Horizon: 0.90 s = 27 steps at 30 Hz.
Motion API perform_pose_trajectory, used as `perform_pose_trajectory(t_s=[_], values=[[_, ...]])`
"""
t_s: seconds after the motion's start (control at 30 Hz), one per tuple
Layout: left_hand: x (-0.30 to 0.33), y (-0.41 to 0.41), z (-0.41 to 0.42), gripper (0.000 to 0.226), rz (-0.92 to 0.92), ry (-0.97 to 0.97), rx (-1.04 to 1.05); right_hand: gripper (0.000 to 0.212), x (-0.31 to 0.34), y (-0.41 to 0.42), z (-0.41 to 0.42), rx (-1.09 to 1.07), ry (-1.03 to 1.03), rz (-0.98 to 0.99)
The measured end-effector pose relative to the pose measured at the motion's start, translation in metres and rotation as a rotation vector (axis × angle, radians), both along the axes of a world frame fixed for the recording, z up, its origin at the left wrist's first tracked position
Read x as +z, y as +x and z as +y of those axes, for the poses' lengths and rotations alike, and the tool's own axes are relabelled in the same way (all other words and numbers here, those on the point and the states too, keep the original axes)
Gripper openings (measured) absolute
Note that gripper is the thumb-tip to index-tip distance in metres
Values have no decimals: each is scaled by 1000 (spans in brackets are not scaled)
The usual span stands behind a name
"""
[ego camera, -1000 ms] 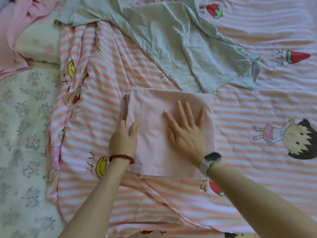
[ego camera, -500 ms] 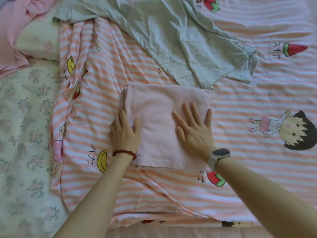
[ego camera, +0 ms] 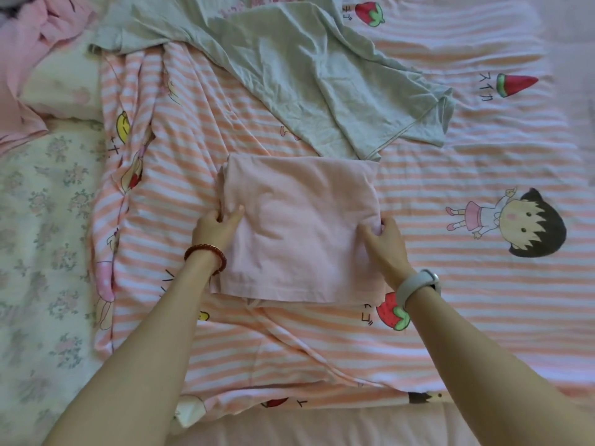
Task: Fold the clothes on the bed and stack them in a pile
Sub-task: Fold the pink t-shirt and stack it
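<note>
Folded pink garment (ego camera: 299, 226) at centre of bed (ego camera: 483, 317); left hand (ego camera: 214, 228) pinching its 9 o'clock edge, right hand (ego camera: 384, 243) its 3 o'clock edge. Folding seemingly done; next: lifting level, starting a pile. Grey shirt (ego camera: 289, 75) unfolded at 12 o'clock.

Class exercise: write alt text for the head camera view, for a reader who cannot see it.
Two bare hands grip a folded pale pink cotton garment by its side edges, the left hand on its left edge, the right hand on its right. It lies on a pink-and-white striped cartoon-print bedsheet, and a crumpled grey-green T-shirt lies unfolded just beyond it.
</note>
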<state>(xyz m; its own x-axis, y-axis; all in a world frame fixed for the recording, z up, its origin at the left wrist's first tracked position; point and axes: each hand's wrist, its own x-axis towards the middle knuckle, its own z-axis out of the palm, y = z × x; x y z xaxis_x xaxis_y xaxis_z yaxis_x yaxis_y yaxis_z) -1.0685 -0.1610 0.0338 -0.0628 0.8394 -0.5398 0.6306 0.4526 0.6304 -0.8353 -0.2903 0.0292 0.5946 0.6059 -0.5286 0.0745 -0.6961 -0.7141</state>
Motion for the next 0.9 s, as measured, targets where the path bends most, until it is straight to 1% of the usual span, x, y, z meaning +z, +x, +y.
perform_pose_trajectory(t_s=[0.07, 0.13, 0.2, 0.27, 0.33, 0.43, 0.53, 0.67, 0.77, 0.87, 0.9], values=[[3, 8, -9, 41, 30, 80, -66, 30, 2, 1, -1, 1, 47, 76], [6, 15, -21, 39, 48, 149, -78, 28, 6, 0, -7, -3, 107, 94], [15, 17, -30, 35, 36, 243, -71, 20, 13, -2, -15, -8, 170, 47], [27, 14, -41, 29, -14, 344, -60, 8, 22, -5, -29, -10, 202, -16], [42, 9, -59, 23, -72, 386, -57, 6, 37, -9, -49, -18, 235, -28], [62, -3, -101, 23, -74, 358, -62, 10, 67, -19, -94, -17, 268, -14], [79, -12, -153, 21, -159, 255, -28, 20, 93, -28, -148, -7, 256, -1], [93, -13, -227, 9, -185, 160, 4, 27, 112, -31, -223, -56, 198, 25], [102, 4, -271, 6, -198, 100, 1, 28, 124, -23, -273, -112, 167, -4], [112, 37, -301, 9, -200, 95, -58, 24, 132, -2, -314, -157, 115, -8], [115, 50, -309, 9, -203, 102, -80, 27, 134, 7, -327, -182, 90, -15]])
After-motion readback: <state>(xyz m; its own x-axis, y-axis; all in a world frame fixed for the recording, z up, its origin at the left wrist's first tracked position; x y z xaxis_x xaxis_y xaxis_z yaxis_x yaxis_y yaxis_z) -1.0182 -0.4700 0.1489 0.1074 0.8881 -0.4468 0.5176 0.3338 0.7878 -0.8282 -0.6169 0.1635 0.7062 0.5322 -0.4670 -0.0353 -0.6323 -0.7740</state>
